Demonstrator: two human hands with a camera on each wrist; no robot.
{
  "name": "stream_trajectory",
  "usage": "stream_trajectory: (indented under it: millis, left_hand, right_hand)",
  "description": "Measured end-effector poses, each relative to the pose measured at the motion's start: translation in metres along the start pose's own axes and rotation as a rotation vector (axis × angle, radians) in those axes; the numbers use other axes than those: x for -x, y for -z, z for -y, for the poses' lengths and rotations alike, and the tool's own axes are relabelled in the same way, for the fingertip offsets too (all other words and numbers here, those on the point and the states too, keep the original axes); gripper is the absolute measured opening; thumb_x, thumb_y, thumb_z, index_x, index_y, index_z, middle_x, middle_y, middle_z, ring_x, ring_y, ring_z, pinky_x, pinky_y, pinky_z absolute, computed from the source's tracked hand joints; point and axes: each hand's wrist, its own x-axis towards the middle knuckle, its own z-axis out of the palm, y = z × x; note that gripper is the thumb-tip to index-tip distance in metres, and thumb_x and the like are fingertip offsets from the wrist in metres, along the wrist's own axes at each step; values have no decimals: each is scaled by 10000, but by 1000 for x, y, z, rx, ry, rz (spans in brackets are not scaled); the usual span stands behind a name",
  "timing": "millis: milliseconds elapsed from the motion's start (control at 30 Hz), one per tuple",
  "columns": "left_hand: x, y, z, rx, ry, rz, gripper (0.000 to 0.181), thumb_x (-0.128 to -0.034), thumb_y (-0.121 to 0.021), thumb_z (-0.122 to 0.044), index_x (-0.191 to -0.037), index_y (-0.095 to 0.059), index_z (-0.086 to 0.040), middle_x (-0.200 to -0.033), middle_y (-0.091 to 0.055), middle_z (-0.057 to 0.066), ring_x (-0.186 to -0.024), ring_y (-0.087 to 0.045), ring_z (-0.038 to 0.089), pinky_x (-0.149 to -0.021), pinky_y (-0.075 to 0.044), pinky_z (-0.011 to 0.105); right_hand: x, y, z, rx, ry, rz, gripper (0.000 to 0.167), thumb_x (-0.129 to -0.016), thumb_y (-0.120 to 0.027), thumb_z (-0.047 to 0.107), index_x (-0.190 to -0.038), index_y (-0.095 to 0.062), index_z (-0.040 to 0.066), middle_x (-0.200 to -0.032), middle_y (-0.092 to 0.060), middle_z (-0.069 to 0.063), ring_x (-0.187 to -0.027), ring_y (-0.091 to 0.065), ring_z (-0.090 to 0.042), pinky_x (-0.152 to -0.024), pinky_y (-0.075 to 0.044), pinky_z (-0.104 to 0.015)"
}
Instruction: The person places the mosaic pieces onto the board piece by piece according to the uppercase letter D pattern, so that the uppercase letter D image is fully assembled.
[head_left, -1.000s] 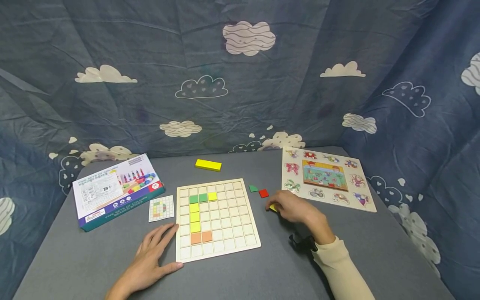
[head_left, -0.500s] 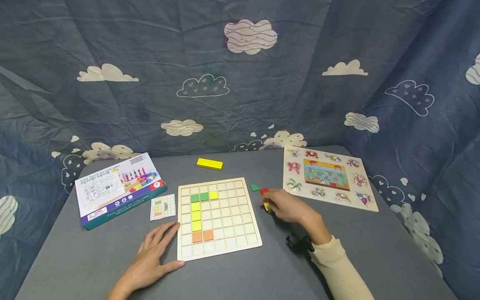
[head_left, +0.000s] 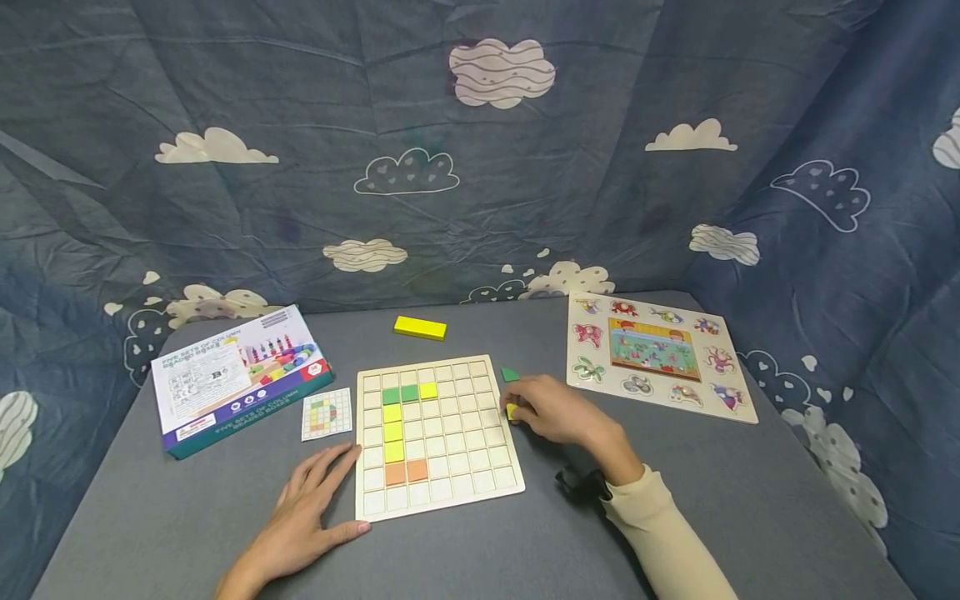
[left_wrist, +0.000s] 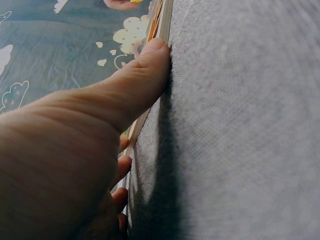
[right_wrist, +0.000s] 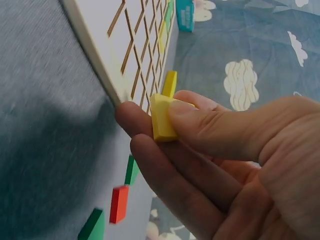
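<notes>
My right hand (head_left: 557,410) pinches a small yellow square tile (right_wrist: 162,118) between thumb and fingers, just off the right edge of the wooden grid board (head_left: 457,442). Green tiles (head_left: 400,394), yellow tiles (head_left: 393,432) and orange tiles (head_left: 406,472) lie in some of the board's cells. With fingers spread and fairly straight, my left hand (head_left: 303,512) rests at the board's left edge. Its thumb (left_wrist: 150,60) touches the board's side in the left wrist view. Beside the right hand lies a green piece (head_left: 509,375); a red tile (right_wrist: 119,204) shows only in the right wrist view.
Left of the board lies a small pattern card (head_left: 327,414), with a printed box (head_left: 240,379) beyond it. A yellow bar (head_left: 420,328) is behind the board. At the right back lies a picture puzzle board (head_left: 660,357). A cloud-patterned cloth (head_left: 480,208) hangs behind the table.
My right hand has moved left toward the board, carrying the yellow tile from the table to the board's right edge. In the head view it now covers the red tile. My left hand stays put.
</notes>
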Motion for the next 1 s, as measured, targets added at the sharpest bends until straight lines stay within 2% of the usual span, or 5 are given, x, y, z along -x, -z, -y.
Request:
stream_trajectory:
  millis: [167,333,633,833,1000]
  left_hand:
    - [0,0,0,4,0,1,937,-799,-796,-508,-1569,-363,-198,-1590,-342,61,-1406,-260,387,-1030,-254,685]
    - [0,0,-1,4,7,7,941,-797,-795,-515,-1570,-360,-200,-1593,-337,57,-1410,-255,387,-1033,-251,685]
    - [-1,0,0,1,11,12,946,-799,-789,-525,-1574,-352,-204,-1598,-331,56,-1415,-252,387,-1032,-251,690]
    - [-1,1,0,0,10,11,945,-803,-781,-535,-1574,-351,-200,-1597,-332,58,-1412,-253,384,-1034,-251,685]
    - [-1,1,-1,6,21,20,948,-803,-782,-534,-1577,-345,-206,-1602,-323,58,-1419,-241,386,-1042,-240,688]
  right_hand:
    - [-8,-2,7,-49,17,10,66,-948,-690,104,-1006,-720,108,-911,-681,66,-829,-593,-77,-779,-498,-305]
    - [-17,-5,16,-90,41,31,45,-942,-698,115,-982,-718,123,-894,-681,75,-775,-575,-66,-710,-479,-247]
    - [-29,-12,29,-234,134,106,38,-964,-672,134,-936,-678,108,-829,-655,72,-754,-577,-23,-715,-501,-212]
    - [-36,-20,36,-257,152,120,82,-924,-713,105,-889,-660,157,-773,-632,101,-714,-567,0,-700,-496,-193]
    - [-41,-28,40,-245,176,116,59,-914,-716,86,-918,-708,144,-796,-667,82,-716,-557,12,-693,-486,-177]
